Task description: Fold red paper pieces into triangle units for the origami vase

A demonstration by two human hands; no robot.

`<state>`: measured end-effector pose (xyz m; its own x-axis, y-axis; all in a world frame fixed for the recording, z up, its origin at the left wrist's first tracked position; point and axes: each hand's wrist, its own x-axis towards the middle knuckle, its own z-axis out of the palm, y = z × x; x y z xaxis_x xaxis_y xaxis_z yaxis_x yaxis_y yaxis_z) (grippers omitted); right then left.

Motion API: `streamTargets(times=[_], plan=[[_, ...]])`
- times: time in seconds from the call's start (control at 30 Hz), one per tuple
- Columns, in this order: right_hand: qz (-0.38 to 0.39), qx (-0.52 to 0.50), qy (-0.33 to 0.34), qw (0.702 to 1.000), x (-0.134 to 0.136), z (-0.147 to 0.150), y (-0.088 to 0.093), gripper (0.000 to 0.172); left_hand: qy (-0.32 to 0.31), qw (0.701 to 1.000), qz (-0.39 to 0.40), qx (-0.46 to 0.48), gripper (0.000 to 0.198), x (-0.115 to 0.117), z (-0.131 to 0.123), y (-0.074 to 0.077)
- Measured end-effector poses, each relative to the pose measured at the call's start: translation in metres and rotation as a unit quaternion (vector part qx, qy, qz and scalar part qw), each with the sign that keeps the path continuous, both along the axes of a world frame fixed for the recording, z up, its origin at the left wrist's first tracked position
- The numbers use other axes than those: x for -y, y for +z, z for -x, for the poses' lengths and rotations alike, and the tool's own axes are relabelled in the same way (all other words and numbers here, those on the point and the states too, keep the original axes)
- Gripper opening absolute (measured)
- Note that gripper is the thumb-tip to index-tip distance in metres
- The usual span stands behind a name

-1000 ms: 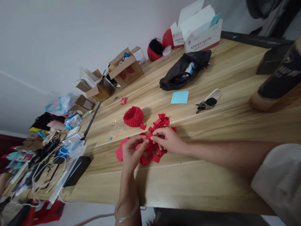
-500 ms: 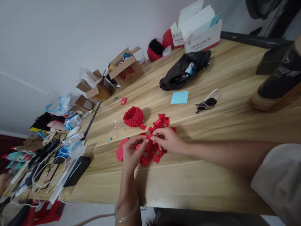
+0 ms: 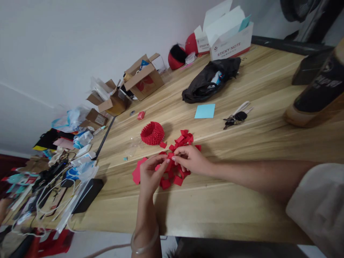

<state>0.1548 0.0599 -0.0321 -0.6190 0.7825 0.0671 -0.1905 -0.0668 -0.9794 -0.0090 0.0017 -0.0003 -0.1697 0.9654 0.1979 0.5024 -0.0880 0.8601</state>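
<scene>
My left hand (image 3: 149, 175) and my right hand (image 3: 191, 159) meet over a heap of small folded red paper pieces (image 3: 177, 157) on the wooden table (image 3: 242, 200). Both hands pinch one red paper piece (image 3: 170, 156) between their fingertips. Just beyond the heap stands a round red ring (image 3: 152, 133) built from folded paper units. A flat red sheet (image 3: 137, 172) lies under my left hand.
A blue sticky note (image 3: 205, 111) and a bunch of keys (image 3: 235, 118) lie to the right. Farther back are a black bag (image 3: 211, 80), a sticky-note box (image 3: 228, 34) and open cardboard boxes (image 3: 142, 79). Clutter of bags and cables (image 3: 53, 172) fills the left end.
</scene>
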Motion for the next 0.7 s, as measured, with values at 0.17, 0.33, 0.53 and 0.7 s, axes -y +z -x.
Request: streamTargets(times=[0.17, 0.33, 0.53, 0.7], plan=[[0.0, -0.003, 0.0, 1.0, 0.0004, -0.0001, 0.0001, 0.02, -0.008, 1.0, -0.004, -0.015, 0.014, -0.0003, 0.0004, 0.0003], [-0.021, 0.006, -0.008, 1.0, 0.0011, -0.0006, 0.0016, 0.02, -0.013, 0.999, -0.007, -0.048, 0.016, -0.0005, 0.0032, -0.0019], [-0.029, 0.01, -0.009, 0.999, 0.0017, -0.0006, 0.0032, 0.02, -0.021, 0.996, 0.011, -0.089, 0.019, 0.0001, 0.0044, -0.0021], [-0.025, 0.012, -0.009, 1.0, 0.0018, -0.0007, 0.0048, 0.019, -0.021, 0.994, 0.025, -0.1, 0.021, 0.0001, 0.001, 0.0016]])
